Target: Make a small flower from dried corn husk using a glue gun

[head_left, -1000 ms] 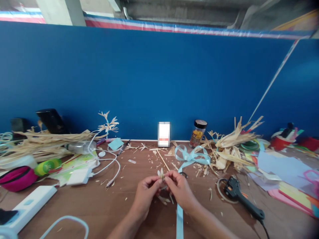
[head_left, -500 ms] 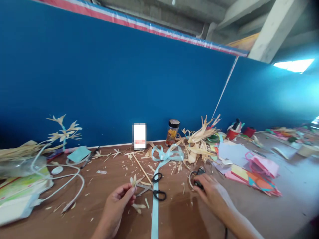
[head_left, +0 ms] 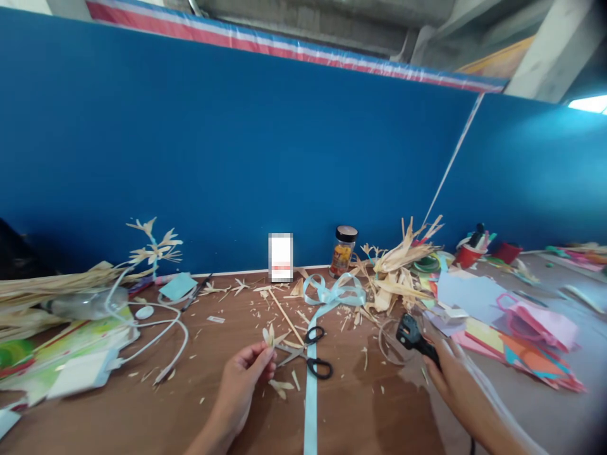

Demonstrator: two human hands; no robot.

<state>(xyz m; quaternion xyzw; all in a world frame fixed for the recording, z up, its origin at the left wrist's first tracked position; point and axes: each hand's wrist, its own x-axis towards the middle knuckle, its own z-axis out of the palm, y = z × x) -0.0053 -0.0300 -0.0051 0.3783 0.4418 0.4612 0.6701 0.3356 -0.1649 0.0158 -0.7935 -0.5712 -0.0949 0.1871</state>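
- Since the frame half a second ago, the right hand (head_left: pixel 448 363) has moved from the body of the black hot-glue gun (head_left: pixel 408 332) with a trailing cord to its handle, and the gun has turned.
- Far left, a clear plastic bottle (head_left: pixel 88 303) lies against long, dry, straw-coloured husk strips (head_left: pixel 61 278); nearer the person is a white rectangular adapter (head_left: pixel 80 374) with a looping white cable (head_left: pixel 183 341).
- Beside these, a stem with pale, pointed husk flowers (head_left: pixel 155 249) stands before the blue partition (head_left: pixel 265 145).
- Left of centre, the left hand (head_left: pixel 249 373) pinches a small, pale husk flower (head_left: pixel 270 338) between thumb and fingers, held above the brown tabletop (head_left: pixel 351 404).
- Just right of that flower, open steel scissors with black handles (head_left: pixel 320 368) lie across a long, light-blue satin ribbon (head_left: pixel 310 411), which leads up to a looped bow (head_left: pixel 336 292).
- Behind the bow stands a clear jar with a black lid (head_left: pixel 344 253) and yellow contents; to its right sits a heap of dry husks (head_left: pixel 398 272).
- Right of centre, the right hand's fingers wrap the glue gun's handle; whether the gun clears the tabletop, I cannot tell.
- Farther right are pale-blue paper sheets (head_left: pixel 467 296), a pink bag (head_left: pixel 545 323) and a red cup of pens (head_left: pixel 467 256).
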